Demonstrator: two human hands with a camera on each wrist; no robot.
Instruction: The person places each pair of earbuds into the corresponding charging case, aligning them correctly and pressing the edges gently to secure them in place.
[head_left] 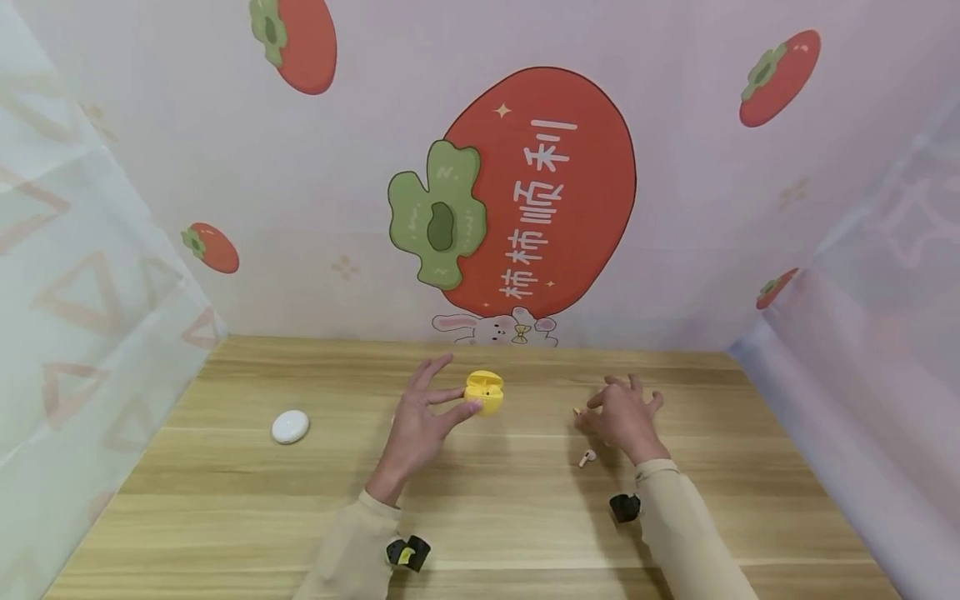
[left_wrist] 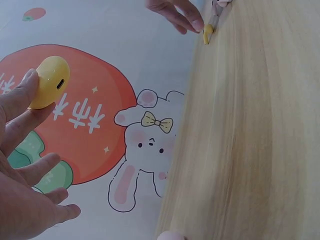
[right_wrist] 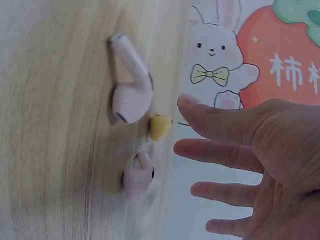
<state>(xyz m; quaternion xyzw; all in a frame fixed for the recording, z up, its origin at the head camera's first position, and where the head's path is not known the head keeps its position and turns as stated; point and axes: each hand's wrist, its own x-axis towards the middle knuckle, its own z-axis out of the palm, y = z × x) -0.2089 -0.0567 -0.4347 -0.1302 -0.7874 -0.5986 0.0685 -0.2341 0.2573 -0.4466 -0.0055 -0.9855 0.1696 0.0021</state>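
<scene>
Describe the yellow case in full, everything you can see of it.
The yellow case is small and rounded, with a smooth, glossy surface that looks like plastic. Its lid stands open; inside, a dark spot shows, but finer detail is too small to make out. The left wrist view shows a dark oval slot on its outside. The left hand holds it raised above the wooden table, pinched between thumb and finger; nothing else visibly touches it.
</scene>
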